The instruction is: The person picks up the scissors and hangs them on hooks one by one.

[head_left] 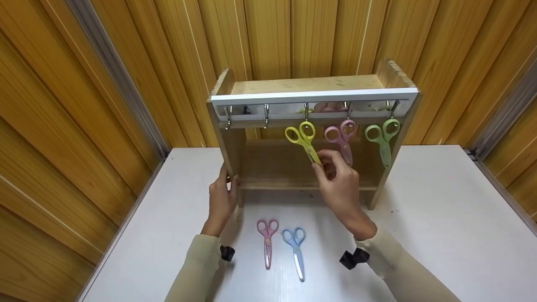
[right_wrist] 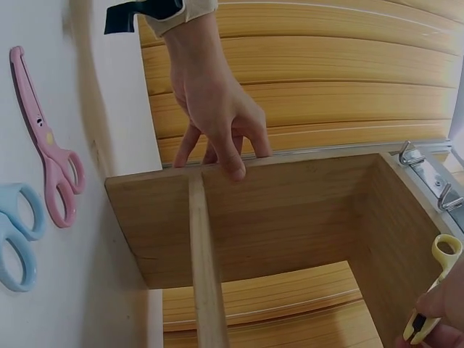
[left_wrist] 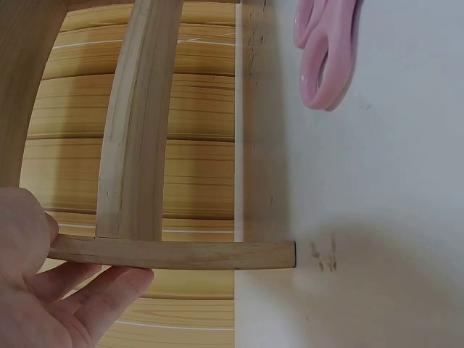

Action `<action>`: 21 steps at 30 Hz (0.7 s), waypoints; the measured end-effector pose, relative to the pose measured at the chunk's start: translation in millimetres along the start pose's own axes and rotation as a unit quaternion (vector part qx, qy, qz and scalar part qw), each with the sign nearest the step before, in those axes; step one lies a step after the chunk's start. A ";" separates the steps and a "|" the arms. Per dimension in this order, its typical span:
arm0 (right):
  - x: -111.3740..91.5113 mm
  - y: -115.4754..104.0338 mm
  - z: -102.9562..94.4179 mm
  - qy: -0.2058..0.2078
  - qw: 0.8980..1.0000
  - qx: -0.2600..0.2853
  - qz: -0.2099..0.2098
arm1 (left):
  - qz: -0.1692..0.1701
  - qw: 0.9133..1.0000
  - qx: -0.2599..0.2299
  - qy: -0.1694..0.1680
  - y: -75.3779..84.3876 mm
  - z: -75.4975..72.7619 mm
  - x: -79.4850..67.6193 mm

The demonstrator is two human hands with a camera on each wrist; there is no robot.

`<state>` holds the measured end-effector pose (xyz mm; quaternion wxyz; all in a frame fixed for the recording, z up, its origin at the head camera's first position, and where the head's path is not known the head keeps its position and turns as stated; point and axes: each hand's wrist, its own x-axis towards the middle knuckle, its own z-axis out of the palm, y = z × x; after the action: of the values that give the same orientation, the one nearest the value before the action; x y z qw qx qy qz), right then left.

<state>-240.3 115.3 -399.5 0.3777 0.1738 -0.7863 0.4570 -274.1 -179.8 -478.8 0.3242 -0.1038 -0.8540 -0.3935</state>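
Note:
Yellow scissors [head_left: 304, 140] are at the middle hook [head_left: 306, 110] of a small wooden shelf, one handle loop right at the hook. My right hand [head_left: 340, 184] pinches them by the blade end, thumb and fingers around it. My left hand [head_left: 221, 197] holds the shelf's left side panel [left_wrist: 174, 254], thumb on the inner face and fingers on the outer. Pink scissors [head_left: 344, 140] and green scissors [head_left: 384, 140] hang from the two hooks to the right. On the table lie another pair of pink scissors [head_left: 267, 243] and blue scissors [head_left: 296, 251], handles toward the shelf.
The wooden shelf [head_left: 310, 85] stands on a white table [head_left: 436, 201] before a wood-patterned wall [head_left: 310, 37]. A metal hook rail [head_left: 247, 110] runs along its upper front. Two hooks on its left, including one hook [head_left: 266, 115], carry nothing.

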 end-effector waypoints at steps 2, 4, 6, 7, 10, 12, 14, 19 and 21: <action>-1.7 1.9 1.0 0.000 1.000 -0.002 -0.001 | 0.001 1.000 -0.001 -0.002 0.6 -0.3 0.1; -3.0 3.0 1.8 -0.002 1.000 -0.003 0.001 | -0.001 1.000 -0.002 -0.004 1.7 -0.9 -0.1; -4.4 4.1 2.5 -0.006 1.000 -0.004 0.005 | -0.005 1.000 -0.001 -0.006 2.4 -1.2 -0.5; -5.3 4.6 2.7 -0.009 1.000 -0.005 0.008 | -0.008 1.000 0.000 -0.008 2.4 -1.0 -0.7; -7.3 5.5 3.3 -0.014 1.000 -0.004 0.016 | -0.013 1.000 0.001 -0.010 2.4 -0.8 -0.8; -8.4 6.2 3.8 -0.015 1.000 -0.003 0.018 | -0.013 1.000 0.000 -0.010 2.1 -0.6 -0.7; -9.2 6.9 4.5 -0.016 1.000 -0.001 0.020 | -0.009 1.000 -0.002 -0.009 2.0 -0.7 -0.8; -9.7 6.8 4.8 -0.020 0.999 0.005 0.027 | -0.001 1.000 -0.004 -0.004 1.1 -0.7 -0.7; -9.6 6.2 4.6 -0.022 0.999 0.007 0.029 | 0.001 1.000 -0.003 -0.002 1.2 -0.8 -0.4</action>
<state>-239.8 114.0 -411.7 0.3455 0.1632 -0.7961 0.4692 -272.9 -179.6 -478.0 0.3226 -0.1068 -0.8532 -0.3958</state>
